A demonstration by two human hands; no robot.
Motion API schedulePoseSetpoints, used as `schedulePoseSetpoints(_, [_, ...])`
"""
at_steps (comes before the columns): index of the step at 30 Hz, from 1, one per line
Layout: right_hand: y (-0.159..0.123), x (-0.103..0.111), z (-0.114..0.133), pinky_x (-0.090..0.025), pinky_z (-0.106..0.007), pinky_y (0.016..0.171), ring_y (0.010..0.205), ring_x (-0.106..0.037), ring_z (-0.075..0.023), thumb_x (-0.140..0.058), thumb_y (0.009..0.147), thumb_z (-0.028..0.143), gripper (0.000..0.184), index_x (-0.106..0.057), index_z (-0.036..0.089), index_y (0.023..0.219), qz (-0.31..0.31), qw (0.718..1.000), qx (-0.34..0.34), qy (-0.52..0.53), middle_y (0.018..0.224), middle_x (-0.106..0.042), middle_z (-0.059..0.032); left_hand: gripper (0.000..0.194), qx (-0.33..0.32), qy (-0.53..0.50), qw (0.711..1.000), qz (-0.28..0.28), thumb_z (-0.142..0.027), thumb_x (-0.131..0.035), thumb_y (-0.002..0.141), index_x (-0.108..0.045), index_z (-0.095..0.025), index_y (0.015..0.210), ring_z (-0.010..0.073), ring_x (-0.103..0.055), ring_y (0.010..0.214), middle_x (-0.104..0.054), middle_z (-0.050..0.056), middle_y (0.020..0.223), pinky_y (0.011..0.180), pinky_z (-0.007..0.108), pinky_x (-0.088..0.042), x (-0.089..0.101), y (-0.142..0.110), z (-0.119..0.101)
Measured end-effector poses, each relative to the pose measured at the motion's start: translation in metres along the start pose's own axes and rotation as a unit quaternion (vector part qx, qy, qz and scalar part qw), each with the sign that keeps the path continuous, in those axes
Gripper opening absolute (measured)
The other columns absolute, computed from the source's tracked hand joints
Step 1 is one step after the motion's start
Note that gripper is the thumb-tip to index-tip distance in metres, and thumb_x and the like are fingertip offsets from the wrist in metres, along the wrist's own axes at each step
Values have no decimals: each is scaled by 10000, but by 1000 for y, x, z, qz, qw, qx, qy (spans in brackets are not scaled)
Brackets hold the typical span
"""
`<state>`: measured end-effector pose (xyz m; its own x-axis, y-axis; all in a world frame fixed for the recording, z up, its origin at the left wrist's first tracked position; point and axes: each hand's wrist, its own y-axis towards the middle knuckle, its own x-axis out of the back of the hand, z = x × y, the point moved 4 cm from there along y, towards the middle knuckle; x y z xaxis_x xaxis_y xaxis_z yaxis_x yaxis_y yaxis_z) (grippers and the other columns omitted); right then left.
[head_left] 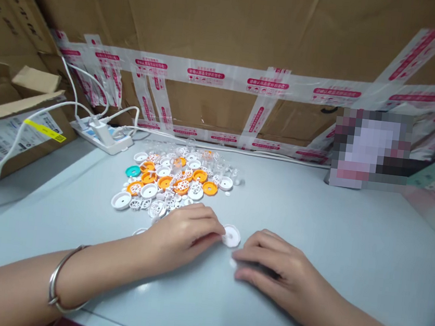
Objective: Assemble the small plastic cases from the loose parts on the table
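My left hand [183, 235] pinches the edge of a white round plastic disc [232, 237] between thumb and fingertips, just above the grey table. To its right, my right hand [286, 267] has its thumb and fingers closed around a small white piece [233, 263], blurred and mostly hidden by the fingertips. A gap separates this piece from the disc. Beyond my left hand lies a loose pile of plastic parts: orange round cases [165, 182], white round cases [121, 200], a teal round case [133, 171], small white spoked parts and clear pieces.
Behind the table [313, 216] stands a large taped cardboard box [217, 27]. A white power strip [110, 143] with cables sits at the back left, beside an open cardboard box [12, 134]. A pixelated upright object [372, 149] stands at the back right.
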<state>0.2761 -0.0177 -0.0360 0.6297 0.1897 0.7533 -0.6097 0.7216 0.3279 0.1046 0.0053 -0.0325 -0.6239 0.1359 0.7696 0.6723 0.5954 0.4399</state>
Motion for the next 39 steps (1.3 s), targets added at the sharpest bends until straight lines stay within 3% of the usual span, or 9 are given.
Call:
schedulePoseSetpoints(5, [-1, -4, 4, -506, -234, 623, 699, -611, -138, -592, 816, 139, 116, -679, 214, 799, 22, 999, -14, -36, 757, -646, -20, 217, 0, 33, 999, 43, -163, -476, 883, -647, -187, 1013, 158, -562, 829, -642, 62, 904, 744, 298, -465, -2, 0, 3])
schedulePoseSetpoints(9, [-4, -7, 12, -515, -277, 635, 684, -608, -158, -499, 866, 140, 162, -643, 186, 810, 20, 988, 78, -131, 747, -655, -41, 243, -13, 67, 996, 51, -170, -467, 887, -642, -216, 1050, 167, -563, 880, -644, 63, 964, 763, 310, -455, -4, -2, 2])
schedulePoseSetpoints(13, [-6, -7, 13, -519, -305, 630, 646, -616, -169, -470, 869, 119, 182, -632, 185, 819, -25, 966, 145, -213, 717, -667, -48, 245, -39, 117, 990, 61, -153, -461, 881, -634, -193, 1050, 176, -578, 896, -657, 65, 983, 758, 322, -455, -6, -2, -2])
schedulePoseSetpoints(19, [2, 4, -3, -526, -251, 636, 687, -637, -142, -507, 849, 117, 141, -629, 179, 883, -82, 983, 75, -148, 785, -689, -46, 227, -70, 156, 984, 49, -145, -453, 883, -628, -158, 1027, 186, -607, 926, -668, 68, 1018, 772, 327, -465, -5, 1, -8])
schedulePoseSetpoints(22, [6, 4, -3, -528, -277, 675, 725, -640, -157, -494, 863, 126, 161, -626, 181, 937, -92, 973, 103, -186, 821, -696, -56, 226, -77, 156, 984, 40, -153, -447, 887, -625, -157, 1025, 178, -616, 949, -666, 73, 1052, 798, 323, -476, -6, 1, -9])
schedulePoseSetpoints(25, [7, -1, -3, -527, -301, 661, 726, -636, -174, -465, 876, 125, 186, -627, 168, 956, -74, 962, 140, -222, 816, -692, -74, 227, -82, 143, 986, 35, -147, -442, 885, -626, -148, 1017, 171, -629, 948, -674, 72, 1047, 821, 323, -490, -8, 0, -9])
schedulePoseSetpoints(33, [5, 0, -10, -529, -278, 663, 751, -597, -153, -485, 873, 126, 191, -628, 185, 986, -34, 984, 108, -135, 849, -657, -70, 263, -87, 128, 987, 45, -118, -446, 865, -612, -124, 1070, 193, -638, 922, -657, 84, 1105, 801, 343, -516, -9, -5, -7])
schedulePoseSetpoints(39, [4, 0, -9, -528, -302, 653, 751, -593, -174, -495, 859, 120, 207, -635, 159, 1005, -8, 980, 110, -168, 835, -647, -91, 271, -93, 136, 985, 52, -111, -450, 857, -607, -112, 1079, 199, -636, 916, -653, 95, 1106, 792, 355, -523, -9, -5, -9])
